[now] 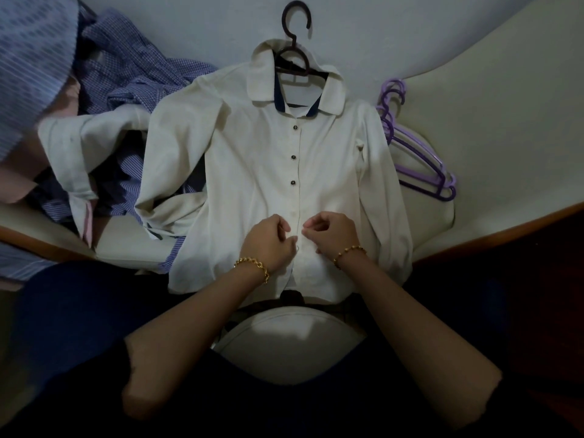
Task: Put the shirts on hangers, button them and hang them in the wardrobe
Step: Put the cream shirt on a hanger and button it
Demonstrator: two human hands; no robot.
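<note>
Buttoning in progress, low on the placket.

- Far left: heap of loose shirts, blue checked, striped and one pale, crumpled, with no hangers in them.
- Centre: white shirt lies flat, front up, collar far, hem near. It is on the dark hanger, whose hook sticks out beyond the collar.
- Three dark buttons on the upper placket look fastened.
- Left hand: fingers curled, pinching the placket's left edge near the hem.
- Right hand: fingers curled, pinching the opposite edge, just beside the left hand. The button between them is hidden.
- Right: purple hangers stacked beside the shirt's sleeve, unused.

Judgement: the first shirt is hangered and mostly buttoned, with the lower buttons left. The heap is untouched, and nothing is hung. No wardrobe is in view.
</note>
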